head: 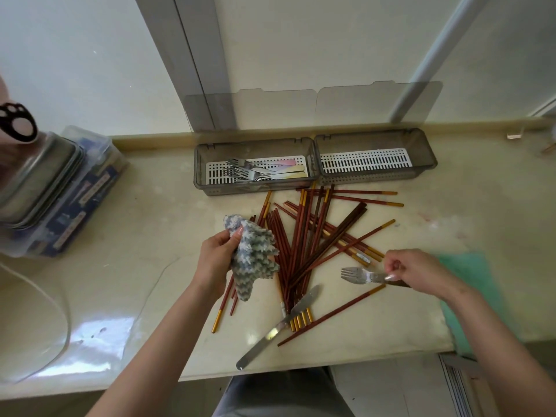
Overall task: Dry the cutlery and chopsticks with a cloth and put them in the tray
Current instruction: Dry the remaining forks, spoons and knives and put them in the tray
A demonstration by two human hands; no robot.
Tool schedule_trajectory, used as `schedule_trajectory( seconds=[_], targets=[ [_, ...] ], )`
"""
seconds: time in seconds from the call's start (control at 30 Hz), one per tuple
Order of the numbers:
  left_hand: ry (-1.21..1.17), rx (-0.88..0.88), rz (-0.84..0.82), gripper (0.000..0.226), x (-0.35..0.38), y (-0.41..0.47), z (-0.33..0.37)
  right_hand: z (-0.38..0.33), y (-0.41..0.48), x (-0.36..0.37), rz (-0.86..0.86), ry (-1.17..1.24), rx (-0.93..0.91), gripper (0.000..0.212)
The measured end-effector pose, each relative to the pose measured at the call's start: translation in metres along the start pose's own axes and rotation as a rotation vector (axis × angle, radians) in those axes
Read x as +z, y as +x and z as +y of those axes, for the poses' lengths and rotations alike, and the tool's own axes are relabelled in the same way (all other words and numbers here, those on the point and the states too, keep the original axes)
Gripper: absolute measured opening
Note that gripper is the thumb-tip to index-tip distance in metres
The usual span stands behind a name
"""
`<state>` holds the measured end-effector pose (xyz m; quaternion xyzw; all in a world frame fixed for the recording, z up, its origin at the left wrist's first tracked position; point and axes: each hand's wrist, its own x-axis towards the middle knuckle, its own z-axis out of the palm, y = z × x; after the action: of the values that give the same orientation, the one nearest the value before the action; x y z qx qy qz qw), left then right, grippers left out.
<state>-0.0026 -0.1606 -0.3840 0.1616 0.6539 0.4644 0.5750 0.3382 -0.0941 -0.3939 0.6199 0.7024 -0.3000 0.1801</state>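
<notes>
My left hand (215,257) grips a grey and white zigzag cloth (252,257) above the left side of a loose pile of red-brown chopsticks (304,245) with gold ends. My right hand (413,267) pinches the handle of a metal fork (355,276), tines pointing left, just over the counter. A table knife (276,328) lies diagonally across the pile's near end. At the back stands a grey two-compartment tray (316,142): the left compartment holds several forks (240,171) with pastel handles, the right compartment (365,161) shows only its white slotted insert.
A stack of metal and clear plastic boxes (57,188) sits at the far left. A green cloth (469,284) lies under my right forearm at the counter's right edge. The tray's clear lids (313,108) stand open against the wall. The counter's front edge (301,376) is close to me.
</notes>
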Motion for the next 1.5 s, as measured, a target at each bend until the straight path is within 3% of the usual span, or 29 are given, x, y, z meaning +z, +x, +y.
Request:
schedule_trajectory(
  seconds=[0.13, 0.27, 0.43, 0.53, 0.6, 0.67, 0.73, 1.0, 1.3, 1.43, 1.5],
  targets=[
    [-0.040, 0.029, 0.126, 0.021, -0.003, 0.000, 0.000, -0.043, 0.000, -0.013, 0.057, 0.214, -0.117, 0.021],
    [-0.056, 0.026, 0.185, 0.022, -0.006, 0.001, 0.003, -0.111, 0.024, 0.007, 0.166, 0.099, -0.214, 0.008],
    [-0.092, 0.017, 0.184, 0.023, -0.014, -0.001, 0.005, -0.146, 0.048, 0.024, 0.266, -0.002, -0.157, 0.014],
    [-0.118, 0.020, 0.179, 0.020, -0.019, 0.000, 0.004, -0.144, 0.049, 0.018, 0.327, 0.086, -0.109, 0.011],
    [-0.155, 0.007, 0.154, 0.020, -0.019, 0.000, 0.003, -0.144, 0.042, 0.008, 0.287, 0.402, -0.124, 0.004],
    [-0.187, 0.004, 0.090, 0.023, -0.017, 0.001, 0.000, -0.156, 0.026, 0.000, 0.125, 0.802, -0.203, 0.004],
    [-0.173, -0.001, 0.033, 0.025, -0.011, 0.000, -0.002, -0.171, 0.014, 0.006, -0.024, 0.983, -0.266, 0.001],
    [-0.101, -0.053, 0.069, 0.006, 0.000, 0.011, 0.001, -0.197, 0.006, 0.036, -0.053, 1.087, -0.266, 0.009],
    [0.038, -0.035, 0.143, 0.022, 0.008, 0.029, 0.013, -0.196, -0.010, 0.032, -0.085, 1.240, -0.208, 0.013],
    [-0.146, -0.085, 0.355, 0.016, -0.011, 0.045, 0.016, -0.180, -0.020, 0.032, -0.073, 1.129, -0.261, 0.008],
    [-0.171, -0.124, 0.359, 0.016, -0.026, 0.051, 0.014, -0.171, -0.025, 0.032, -0.016, 1.140, -0.261, 0.005]
  ],
)
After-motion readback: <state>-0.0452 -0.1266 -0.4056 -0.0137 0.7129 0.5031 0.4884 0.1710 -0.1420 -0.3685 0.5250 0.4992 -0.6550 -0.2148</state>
